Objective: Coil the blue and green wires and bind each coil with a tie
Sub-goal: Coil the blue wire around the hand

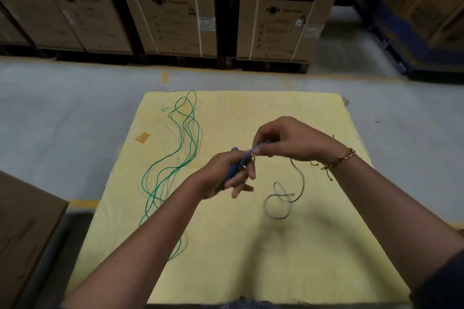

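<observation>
A yellow-covered table (251,246) is seen from above. The blue wire (234,167) is gathered in a small coil at the centre of the table, held above the surface in the left hand (226,175), whose fingers are curled round the bundle. A strand of that wire runs from the coil toward two o'clock and is pinched between thumb and fingertips of the right hand (286,140), which wears a bracelet (339,158) at the wrist. At four o'clock from the hands, a loose loop (278,204) lies or hangs over the cloth; it is blurred, and may be the free tail of the blue wire. The green wire (175,158) lies uncoiled in long tangled loops at nine to eleven o'clock, well apart from both hands. A patch of tape (142,137) is stuck at ten o'clock.
</observation>
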Demonstrator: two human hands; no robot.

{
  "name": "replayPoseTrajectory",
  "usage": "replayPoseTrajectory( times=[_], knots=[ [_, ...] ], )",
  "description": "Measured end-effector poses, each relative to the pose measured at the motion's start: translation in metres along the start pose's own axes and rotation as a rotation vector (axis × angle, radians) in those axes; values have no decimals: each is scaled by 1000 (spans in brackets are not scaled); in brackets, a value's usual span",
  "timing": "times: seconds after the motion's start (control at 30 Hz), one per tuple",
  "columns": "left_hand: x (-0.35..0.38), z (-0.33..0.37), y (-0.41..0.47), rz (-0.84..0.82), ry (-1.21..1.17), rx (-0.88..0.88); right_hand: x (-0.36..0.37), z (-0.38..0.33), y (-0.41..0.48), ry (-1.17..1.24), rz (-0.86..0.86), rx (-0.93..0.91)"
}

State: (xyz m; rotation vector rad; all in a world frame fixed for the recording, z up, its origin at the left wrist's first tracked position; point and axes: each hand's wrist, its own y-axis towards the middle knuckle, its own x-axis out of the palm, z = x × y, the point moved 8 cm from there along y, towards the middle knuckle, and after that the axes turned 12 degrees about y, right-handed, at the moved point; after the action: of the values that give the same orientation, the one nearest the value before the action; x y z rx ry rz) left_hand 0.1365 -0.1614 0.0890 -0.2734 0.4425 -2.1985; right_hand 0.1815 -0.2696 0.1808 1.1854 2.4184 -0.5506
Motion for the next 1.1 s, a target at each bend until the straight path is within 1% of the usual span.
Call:
replayPoseTrajectory(
  times=[0.07,0.13,0.2,0.27,0.33,0.43,0.5,0.53,0.6,0.67,0.77,0.83,0.87,0.93,1.0,1.1],
  knots=[
    [13,3,-6,-152,-325,52,-8,4,3,164,89,-18],
    [24,12,-12,-319,-618,126,-9,13,6,270,166,-12],
    [26,25,-21,-433,-795,231,-8,28,6,338,249,11],
    [20,37,-30,-466,-875,318,-8,51,3,420,342,45],
    [10,44,-37,-467,-942,367,-5,77,-3,459,402,116],
    [-5,48,-41,-447,-1008,401,11,108,-13,388,400,213],
    [-10,50,-38,-390,-1012,395,25,121,-20,336,399,252],
    [-11,49,-35,-332,-995,387,33,124,-23,305,400,259],
    [-14,44,-26,-161,-921,358,54,122,-26,189,383,273],
    [-14,36,-14,20,-807,297,83,116,-28,28,299,331],
    [-12,18,0,220,-511,181,117,97,-31,-120,158,417],
    [-14,3,5,315,-267,113,126,80,-31,-160,103,391],
    [-16,-3,6,347,-159,89,127,72,-30,-181,70,361],
    [-18,-13,5,356,7,53,126,60,-29,-213,-24,301],
    [-19,-23,5,323,116,6,118,53,-30,-279,-115,253],
    [-15,-31,1,257,254,-56,88,41,-30,-300,-151,225]
  ],
)
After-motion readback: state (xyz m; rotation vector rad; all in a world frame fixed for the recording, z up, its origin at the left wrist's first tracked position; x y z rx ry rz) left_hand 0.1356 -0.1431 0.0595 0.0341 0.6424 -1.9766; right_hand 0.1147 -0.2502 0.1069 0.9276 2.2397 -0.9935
